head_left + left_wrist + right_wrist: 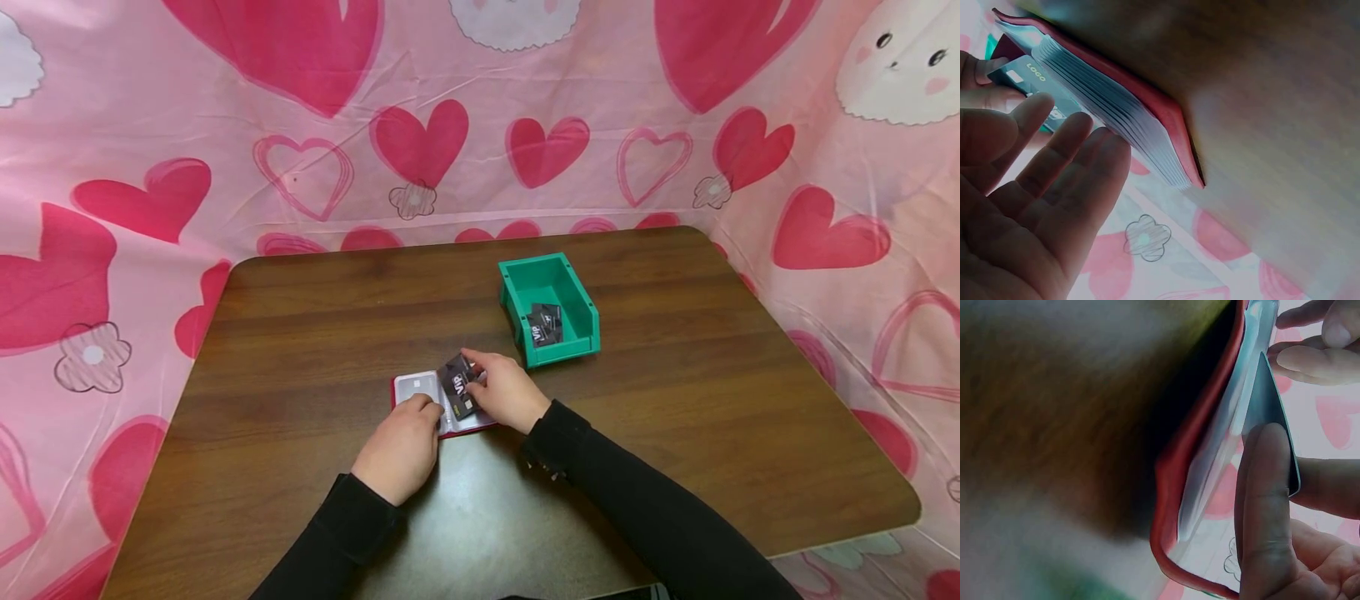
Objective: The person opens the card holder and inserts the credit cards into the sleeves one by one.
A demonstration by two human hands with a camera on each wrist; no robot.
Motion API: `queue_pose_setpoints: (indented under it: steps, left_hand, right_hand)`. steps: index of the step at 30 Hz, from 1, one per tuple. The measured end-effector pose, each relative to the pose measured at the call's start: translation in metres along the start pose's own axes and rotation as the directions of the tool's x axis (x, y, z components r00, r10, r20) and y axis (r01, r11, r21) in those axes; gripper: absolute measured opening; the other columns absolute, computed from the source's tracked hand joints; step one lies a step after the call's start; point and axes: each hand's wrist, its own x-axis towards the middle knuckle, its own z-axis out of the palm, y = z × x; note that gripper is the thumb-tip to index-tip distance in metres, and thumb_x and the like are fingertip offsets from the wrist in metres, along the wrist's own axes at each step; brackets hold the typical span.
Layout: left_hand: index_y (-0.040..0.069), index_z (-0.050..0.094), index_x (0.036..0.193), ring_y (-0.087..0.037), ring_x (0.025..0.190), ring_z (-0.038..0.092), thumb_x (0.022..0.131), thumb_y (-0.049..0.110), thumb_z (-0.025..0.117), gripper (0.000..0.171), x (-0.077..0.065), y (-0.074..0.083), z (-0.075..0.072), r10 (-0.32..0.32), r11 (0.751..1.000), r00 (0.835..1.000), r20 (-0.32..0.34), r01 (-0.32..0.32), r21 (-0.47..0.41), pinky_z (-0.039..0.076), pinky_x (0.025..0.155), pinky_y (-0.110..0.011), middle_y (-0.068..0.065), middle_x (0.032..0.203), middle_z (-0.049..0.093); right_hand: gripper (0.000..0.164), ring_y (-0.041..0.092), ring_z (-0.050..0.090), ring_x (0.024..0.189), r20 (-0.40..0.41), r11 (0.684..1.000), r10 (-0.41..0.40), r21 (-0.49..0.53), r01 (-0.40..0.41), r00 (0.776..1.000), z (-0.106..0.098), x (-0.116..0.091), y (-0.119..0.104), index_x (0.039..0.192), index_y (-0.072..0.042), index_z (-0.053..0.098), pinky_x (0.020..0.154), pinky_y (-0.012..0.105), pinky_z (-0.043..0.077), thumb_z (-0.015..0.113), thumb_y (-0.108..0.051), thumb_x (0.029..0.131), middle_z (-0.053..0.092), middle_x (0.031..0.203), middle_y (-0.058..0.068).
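A small red card holder (417, 385) with clear plastic sleeves lies spread on the table. My right hand (512, 393) pinches a black VIP card (457, 388) between thumb and fingers, tilted over the holder's right side. On the left page rests my left hand (400, 447); its fingers are extended along the sleeves in the left wrist view, where the card (1037, 81) shows a "LOGO" mark. From the right wrist, the card (1270, 403) appears edge-on beside the clear sleeves (1210, 472). Whether its tip is inside a sleeve, I cannot tell.
A green plastic bin (564, 353) stands behind my right hand, holding several black cards (546, 324). The brown wooden table (315, 333) has a pink heart-patterned cloth (480, 75) hanging behind and along its sides.
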Motion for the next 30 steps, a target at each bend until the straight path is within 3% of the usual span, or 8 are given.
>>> queue_pose_setpoints:
  steps: [9,16,22,27,30]
  left_hand:
    - [0.004,0.067,0.106,-0.02,0.091,0.059,0.092,0.013,0.055,0.021,0.0,0.001,-0.001,-0.031,1.0,0.999,0.026,0.031,0.002,0.05,0.089,-0.038,-0.008,0.104,0.061]
    - [0.002,0.066,0.107,-0.021,0.092,0.058,0.092,0.013,0.055,0.021,-0.001,0.0,-0.001,-0.024,1.0,1.0,-0.004,0.024,0.007,0.051,0.088,-0.039,-0.008,0.104,0.06]
    - [0.0,0.062,0.117,-0.029,0.103,0.056,0.093,0.017,0.055,0.03,-0.002,-0.003,-0.001,-0.113,0.993,0.993,-0.031,0.113,0.013,0.049,0.091,-0.043,-0.014,0.116,0.057]
    - [-0.001,0.061,0.117,-0.035,0.099,0.06,0.093,0.017,0.054,0.031,-0.003,-0.006,0.0,-0.163,0.986,0.984,-0.074,0.165,0.025,0.051,0.086,-0.048,-0.021,0.121,0.054]
    - [-0.001,0.06,0.118,-0.035,0.098,0.062,0.093,0.017,0.054,0.032,-0.003,-0.007,0.001,-0.175,0.984,0.983,-0.055,0.176,0.014,0.051,0.085,-0.048,-0.022,0.123,0.054]
  right_hand:
    - [0.056,0.017,0.055,0.092,0.032,1.0,-0.008,0.022,0.007,0.999,0.006,-0.001,0.001,0.141,-0.016,0.047,0.085,0.034,0.049,0.066,-0.019,0.089,0.062,0.112,0.008]
    - [0.056,0.016,0.056,0.087,0.004,0.997,0.001,-0.072,-0.001,1.0,0.009,-0.002,-0.008,0.138,-0.014,0.05,0.086,0.035,0.05,0.07,-0.023,0.087,0.065,0.106,0.005]
    - [0.058,0.017,0.056,0.093,0.012,0.995,0.019,-0.098,-0.017,1.0,0.011,-0.001,-0.012,0.137,-0.011,0.051,0.093,0.037,0.047,0.072,-0.026,0.085,0.064,0.111,0.007]
    - [0.056,0.018,0.054,0.09,-0.002,0.99,-0.011,-0.141,0.01,1.0,0.014,0.0,-0.012,0.132,-0.009,0.056,0.088,0.036,0.047,0.073,-0.029,0.083,0.062,0.103,0.006]
    - [0.053,0.017,0.052,0.087,-0.011,0.986,-0.014,-0.165,0.012,1.0,0.017,0.0,-0.013,0.129,-0.01,0.059,0.083,0.034,0.048,0.074,-0.031,0.083,0.062,0.1,0.005]
